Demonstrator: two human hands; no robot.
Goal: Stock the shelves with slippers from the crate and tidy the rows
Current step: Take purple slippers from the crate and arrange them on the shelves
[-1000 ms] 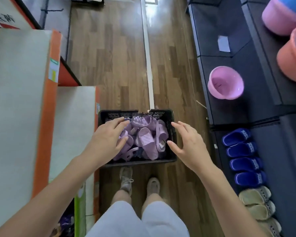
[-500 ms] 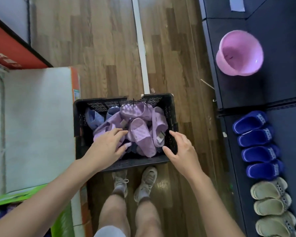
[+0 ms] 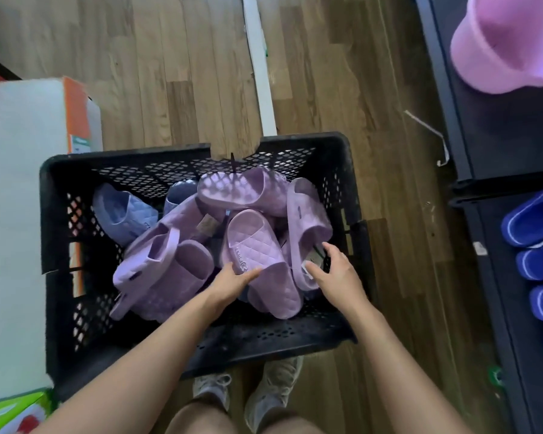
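STOCKING UP: A person leans over a black mesh crate [image 3: 54, 233] on a wood floor [image 3: 176, 73], with 2 bare hands inside it. The crate holds a loose heap of lilac slippers [image 3: 170, 264], and 1 pale blue slipper [image 3: 123, 214] lies near its left wall. The left hand [image 3: 232, 281] rests on the heel end of a quilted slipper [image 3: 254, 242] lying sole-down on top of the heap. Its fingers are straight and close together, laid flat on the slipper rather than curled round it. The right hand [image 3: 337, 272] hovers at an edge-on slipper [image 3: 308, 214] by the crate's right wall, fingers spread and relaxed, thumb at the slipper's rim, holding nothing. To the right, a dark shelf [image 3: 499, 277] carries a row of 4 blue slippers [image 3: 530, 220] and, farther back, a pink tub [image 3: 508, 42]. A white-and-orange carton [image 3: 22, 183] stands just beside the crate's left side. The person's sneakers [image 3: 273, 389] show below the crate.
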